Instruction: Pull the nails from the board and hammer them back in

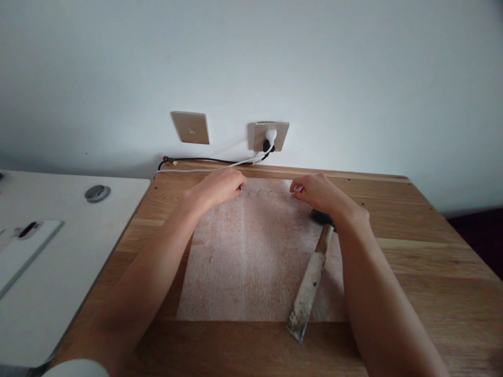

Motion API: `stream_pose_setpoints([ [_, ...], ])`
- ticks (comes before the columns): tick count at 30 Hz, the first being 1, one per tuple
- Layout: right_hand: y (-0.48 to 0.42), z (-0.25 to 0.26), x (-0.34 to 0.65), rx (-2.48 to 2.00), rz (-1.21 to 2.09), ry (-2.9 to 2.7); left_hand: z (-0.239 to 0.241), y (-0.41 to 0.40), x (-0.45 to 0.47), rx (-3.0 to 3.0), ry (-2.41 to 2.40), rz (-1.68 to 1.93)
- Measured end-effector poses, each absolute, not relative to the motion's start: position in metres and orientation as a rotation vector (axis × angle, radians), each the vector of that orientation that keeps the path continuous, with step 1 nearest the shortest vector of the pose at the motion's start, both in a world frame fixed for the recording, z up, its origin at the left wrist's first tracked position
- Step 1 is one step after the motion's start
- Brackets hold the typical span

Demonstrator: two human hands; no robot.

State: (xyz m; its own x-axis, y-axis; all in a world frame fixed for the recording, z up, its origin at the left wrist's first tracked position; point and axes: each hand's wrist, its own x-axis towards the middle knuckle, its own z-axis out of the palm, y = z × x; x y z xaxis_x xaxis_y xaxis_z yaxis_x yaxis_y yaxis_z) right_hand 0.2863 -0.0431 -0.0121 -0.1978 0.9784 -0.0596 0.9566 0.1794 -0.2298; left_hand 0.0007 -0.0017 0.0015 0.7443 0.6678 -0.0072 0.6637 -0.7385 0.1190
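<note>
A thin, pale wooden board (239, 262) lies flat on the wooden table. Several small nails (260, 192) are scattered near its far edge, between my two hands. My left hand (223, 186) is closed in a pinch at the board's far left corner; a tiny shiny bit shows at its fingertips, too small to name. Opposite it, my right hand (312, 189) also pinches near the far right corner, with another small glint at the fingers. A hammer (308, 288) with a worn, whitish handle rests on the board's right side, its dark head partly hidden by my right forearm.
To the left stands a white desk (98, 230) with a grey cable grommet (97, 193) and a white phone-like object (31, 246). Cables (212, 159) run along the table's back edge to a wall socket (271, 137). Beside it is another wall plate (191, 127).
</note>
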Motion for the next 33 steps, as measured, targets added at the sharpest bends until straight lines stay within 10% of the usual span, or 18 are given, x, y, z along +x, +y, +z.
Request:
stream_pose_setpoints([
  [33,-0.047,-0.011,0.264,-1.908,0.250,-2.367,-0.004,-0.008,0.014,2.954,1.088,0.105],
])
